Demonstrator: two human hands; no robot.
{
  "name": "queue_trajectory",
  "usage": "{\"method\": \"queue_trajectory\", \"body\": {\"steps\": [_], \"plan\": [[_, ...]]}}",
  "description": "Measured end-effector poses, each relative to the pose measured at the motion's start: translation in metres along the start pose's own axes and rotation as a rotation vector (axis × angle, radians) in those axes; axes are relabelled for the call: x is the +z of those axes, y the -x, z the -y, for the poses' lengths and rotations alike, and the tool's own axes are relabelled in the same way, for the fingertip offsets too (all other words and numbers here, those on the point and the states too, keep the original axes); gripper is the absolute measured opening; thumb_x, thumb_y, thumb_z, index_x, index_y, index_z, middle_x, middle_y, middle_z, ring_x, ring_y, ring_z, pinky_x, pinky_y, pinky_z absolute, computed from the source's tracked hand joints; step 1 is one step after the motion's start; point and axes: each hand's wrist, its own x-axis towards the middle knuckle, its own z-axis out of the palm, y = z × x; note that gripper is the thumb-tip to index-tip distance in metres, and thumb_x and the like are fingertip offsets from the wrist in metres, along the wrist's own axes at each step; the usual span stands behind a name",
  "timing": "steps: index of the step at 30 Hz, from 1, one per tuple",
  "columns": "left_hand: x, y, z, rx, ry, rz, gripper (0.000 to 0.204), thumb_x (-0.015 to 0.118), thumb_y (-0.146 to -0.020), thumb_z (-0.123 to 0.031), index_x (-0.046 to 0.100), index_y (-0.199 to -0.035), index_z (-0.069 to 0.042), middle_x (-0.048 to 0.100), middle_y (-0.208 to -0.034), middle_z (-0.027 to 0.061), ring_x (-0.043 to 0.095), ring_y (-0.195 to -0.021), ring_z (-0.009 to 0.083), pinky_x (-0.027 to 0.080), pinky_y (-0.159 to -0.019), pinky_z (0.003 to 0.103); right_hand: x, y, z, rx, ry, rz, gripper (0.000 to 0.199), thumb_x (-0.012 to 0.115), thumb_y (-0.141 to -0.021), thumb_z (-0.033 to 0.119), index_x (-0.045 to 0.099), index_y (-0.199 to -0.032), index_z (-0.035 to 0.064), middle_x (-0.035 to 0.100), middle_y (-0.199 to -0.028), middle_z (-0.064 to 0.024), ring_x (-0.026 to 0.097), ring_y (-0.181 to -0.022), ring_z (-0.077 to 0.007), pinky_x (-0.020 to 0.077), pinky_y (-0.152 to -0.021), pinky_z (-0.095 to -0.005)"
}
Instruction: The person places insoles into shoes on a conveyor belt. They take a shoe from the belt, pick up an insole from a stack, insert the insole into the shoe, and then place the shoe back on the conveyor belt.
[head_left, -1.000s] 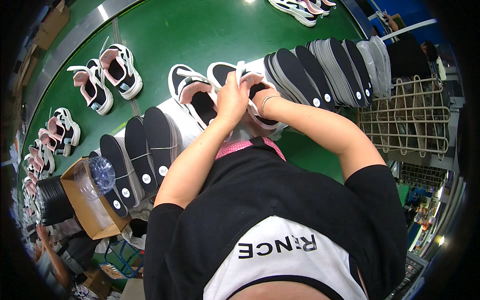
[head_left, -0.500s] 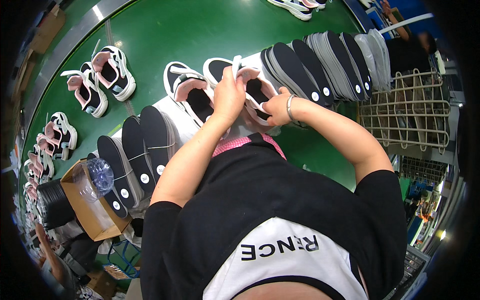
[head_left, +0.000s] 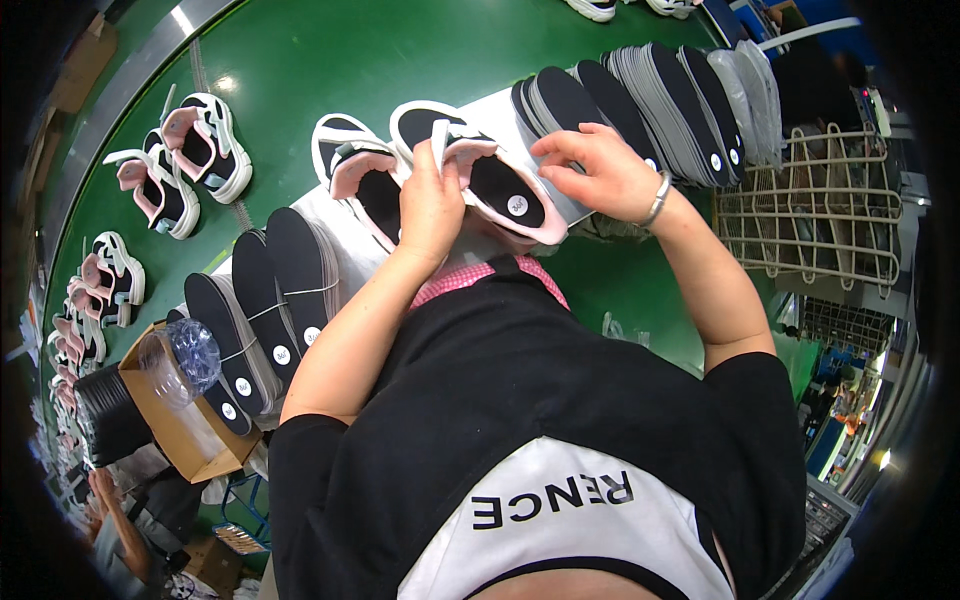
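A pink, white and black shoe (head_left: 505, 190) lies on a white board just beyond my chest, with a black insole inside it carrying a round white sticker. My left hand (head_left: 430, 200) grips this shoe at its strap and tongue end. My right hand (head_left: 600, 170) hovers over the shoe's right edge, fingers spread and holding nothing, beside a fanned row of black insoles (head_left: 650, 90). A matching second shoe (head_left: 355, 175) lies just left of the held one.
More black insoles (head_left: 270, 290) are stacked at my left. Pairs of shoes (head_left: 190, 160) sit on the green belt (head_left: 350, 60). A wire basket (head_left: 820, 200) stands at right. At lower left are a cardboard box (head_left: 170, 440), a clear bottle (head_left: 185, 355) and another person (head_left: 110, 520).
My right hand has come out of the shoe opening and moved right, fingers spreading. My left hand stays gripping the shoe, which now shows its insole.
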Motion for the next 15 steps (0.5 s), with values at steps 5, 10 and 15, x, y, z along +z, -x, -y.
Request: {"method": "queue_trajectory", "body": {"steps": [5,10,15], "plan": [[0.003,-0.002,-0.009,-0.06,0.063,0.057,0.014,0.042,-0.084,-0.011,0.041,-0.094,-0.001,0.058,-0.071,0.0161,0.059,-0.066,0.0314,0.045,-0.055,0.037,0.039,0.007,0.012,-0.014,0.397,0.317,0.033,0.058,-0.068,0.019,0.053,-0.097,0.0038,0.061,-0.08,-0.0098,0.058,-0.083,-0.0245,0.0201,-0.096,-0.0505],[0.016,-0.013,-0.012,-0.063,0.095,0.076,0.014,0.043,-0.083,-0.008,0.042,-0.093,0.001,0.057,-0.073,0.0166,0.058,-0.068,0.0308,0.044,-0.059,0.037,0.069,-0.009,-0.022,0.024,0.478,0.453,0.023,0.052,-0.066,0.013,0.059,-0.087,0.0038,0.061,-0.082,-0.0145,0.058,-0.085,-0.0272,0.0202,-0.096,-0.0508],[0.028,-0.021,-0.004,-0.075,0.19,0.052,0.018,0.046,-0.083,-0.012,0.042,-0.094,0.002,0.055,-0.068,0.0122,0.056,-0.061,0.0228,0.043,-0.057,0.032,0.066,-0.016,-0.029,0.058,0.481,0.548,0.02,0.052,-0.066,0.015,0.063,-0.08,0.006,0.062,-0.081,-0.0153,0.059,-0.082,-0.0281,0.0223,-0.094,-0.0496]]}}
